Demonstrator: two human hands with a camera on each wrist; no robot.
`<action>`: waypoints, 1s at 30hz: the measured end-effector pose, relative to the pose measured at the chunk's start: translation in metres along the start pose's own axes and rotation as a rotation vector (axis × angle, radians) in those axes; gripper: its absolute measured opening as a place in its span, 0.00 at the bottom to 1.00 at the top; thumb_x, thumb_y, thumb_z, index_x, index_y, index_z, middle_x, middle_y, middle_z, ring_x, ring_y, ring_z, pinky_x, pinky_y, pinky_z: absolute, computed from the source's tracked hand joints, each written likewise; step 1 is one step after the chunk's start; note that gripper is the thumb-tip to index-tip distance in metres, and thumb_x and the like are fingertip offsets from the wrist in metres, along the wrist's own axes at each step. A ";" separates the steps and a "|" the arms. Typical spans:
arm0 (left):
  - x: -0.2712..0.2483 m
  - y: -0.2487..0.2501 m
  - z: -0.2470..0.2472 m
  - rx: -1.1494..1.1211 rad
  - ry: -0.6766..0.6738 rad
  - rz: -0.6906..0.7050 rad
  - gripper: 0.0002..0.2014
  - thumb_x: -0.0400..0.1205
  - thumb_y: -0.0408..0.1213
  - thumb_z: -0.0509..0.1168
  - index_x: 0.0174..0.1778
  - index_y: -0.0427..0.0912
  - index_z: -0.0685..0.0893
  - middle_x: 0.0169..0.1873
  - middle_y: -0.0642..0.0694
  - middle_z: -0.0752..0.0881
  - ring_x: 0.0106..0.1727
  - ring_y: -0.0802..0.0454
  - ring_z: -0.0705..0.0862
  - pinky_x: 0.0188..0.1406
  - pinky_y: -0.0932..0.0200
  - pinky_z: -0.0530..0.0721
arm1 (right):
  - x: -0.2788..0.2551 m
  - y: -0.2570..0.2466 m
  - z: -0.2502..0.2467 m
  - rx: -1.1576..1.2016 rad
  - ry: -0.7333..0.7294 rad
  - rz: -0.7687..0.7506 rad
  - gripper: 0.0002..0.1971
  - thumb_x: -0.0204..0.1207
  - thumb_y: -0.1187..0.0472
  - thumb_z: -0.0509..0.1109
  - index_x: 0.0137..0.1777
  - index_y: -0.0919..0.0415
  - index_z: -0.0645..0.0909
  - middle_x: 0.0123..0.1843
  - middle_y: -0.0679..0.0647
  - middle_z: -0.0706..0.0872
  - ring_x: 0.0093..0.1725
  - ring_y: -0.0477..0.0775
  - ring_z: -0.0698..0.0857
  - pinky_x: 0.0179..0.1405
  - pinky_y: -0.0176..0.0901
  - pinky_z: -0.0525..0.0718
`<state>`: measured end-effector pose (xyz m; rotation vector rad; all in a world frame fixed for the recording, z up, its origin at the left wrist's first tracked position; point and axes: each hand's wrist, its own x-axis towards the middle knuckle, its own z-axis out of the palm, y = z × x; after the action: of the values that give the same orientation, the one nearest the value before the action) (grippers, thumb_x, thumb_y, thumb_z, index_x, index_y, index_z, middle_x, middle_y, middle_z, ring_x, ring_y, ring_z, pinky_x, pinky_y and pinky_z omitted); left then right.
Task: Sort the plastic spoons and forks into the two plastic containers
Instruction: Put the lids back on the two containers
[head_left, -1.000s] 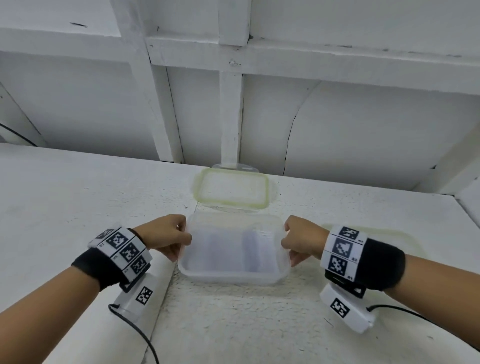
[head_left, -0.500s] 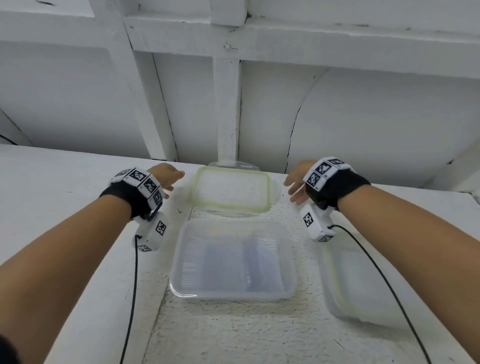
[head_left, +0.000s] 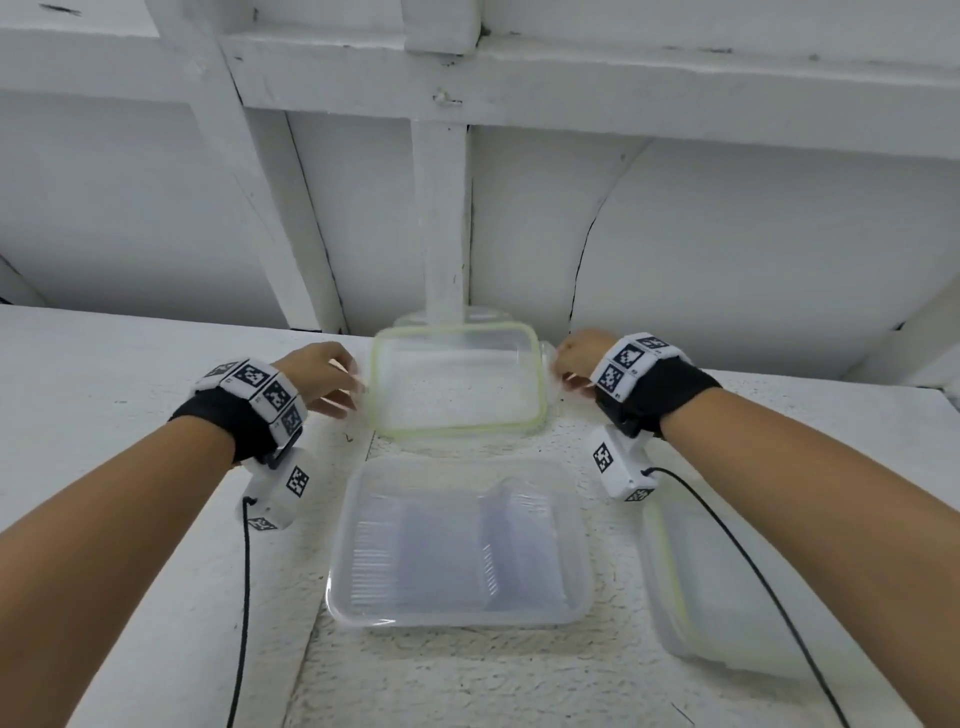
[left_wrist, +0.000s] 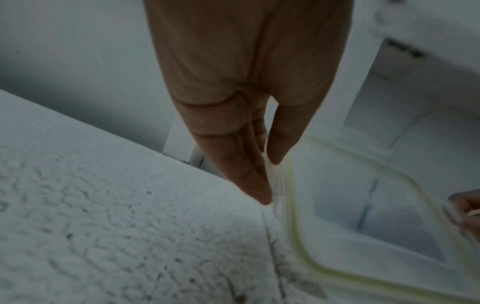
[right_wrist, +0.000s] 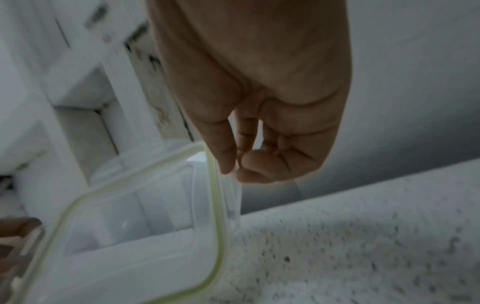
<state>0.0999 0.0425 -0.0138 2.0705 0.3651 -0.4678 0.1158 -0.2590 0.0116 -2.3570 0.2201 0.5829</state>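
The white textured counter (head_left: 130, 395) carries everything, backed by a white panelled wall (head_left: 727, 234). Nearest the person sits the open container (head_left: 460, 545), a clear rectangular tub with its long axis running left to right and its mouth facing up; pale, ridged shapes show through its floor, too faint to call spoons or forks. A second clear piece with a green rim (head_left: 727, 597) lies at the right, partly hidden under the right forearm, and whether it is a tub or a lid I cannot tell.

Behind the tub, the green-rimmed lid (head_left: 457, 382) is held just above the counter, long axis also left to right, its far edge tipped up toward the wall. The left hand (head_left: 324, 376) pinches its left edge, thumb against fingertips (left_wrist: 262, 195) closed on the side flap. The right hand (head_left: 579, 364) pinches the right flap the same way, thumb meeting forefinger (right_wrist: 227, 162) on the clear plastic. Gripping both short ends keeps the thin lid level and stops it flexing, probably so it can be carried over a tub or set aside.

No loose cutlery shows on the counter.
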 end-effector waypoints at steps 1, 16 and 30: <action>-0.006 0.001 -0.005 -0.040 -0.004 0.052 0.10 0.79 0.23 0.65 0.39 0.40 0.72 0.40 0.37 0.87 0.28 0.52 0.88 0.31 0.58 0.88 | -0.007 -0.005 -0.004 0.016 0.038 -0.008 0.08 0.80 0.65 0.64 0.38 0.60 0.74 0.39 0.54 0.80 0.35 0.51 0.81 0.28 0.37 0.76; -0.118 -0.063 0.000 0.480 0.153 0.874 0.26 0.75 0.18 0.68 0.49 0.60 0.90 0.52 0.78 0.81 0.55 0.72 0.82 0.58 0.81 0.72 | -0.127 0.045 0.010 0.898 0.001 -0.061 0.09 0.81 0.67 0.63 0.39 0.62 0.75 0.36 0.56 0.80 0.31 0.53 0.86 0.34 0.45 0.89; -0.145 -0.071 0.040 -0.257 0.188 0.298 0.06 0.84 0.32 0.60 0.46 0.42 0.82 0.46 0.42 0.84 0.37 0.51 0.85 0.29 0.66 0.85 | -0.152 0.066 0.051 0.341 -0.113 -0.033 0.03 0.79 0.69 0.65 0.46 0.62 0.78 0.41 0.59 0.84 0.40 0.56 0.86 0.44 0.47 0.88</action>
<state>-0.0659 0.0342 -0.0185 1.8793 0.2082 -0.0436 -0.0571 -0.2746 0.0103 -1.9894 0.2105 0.6077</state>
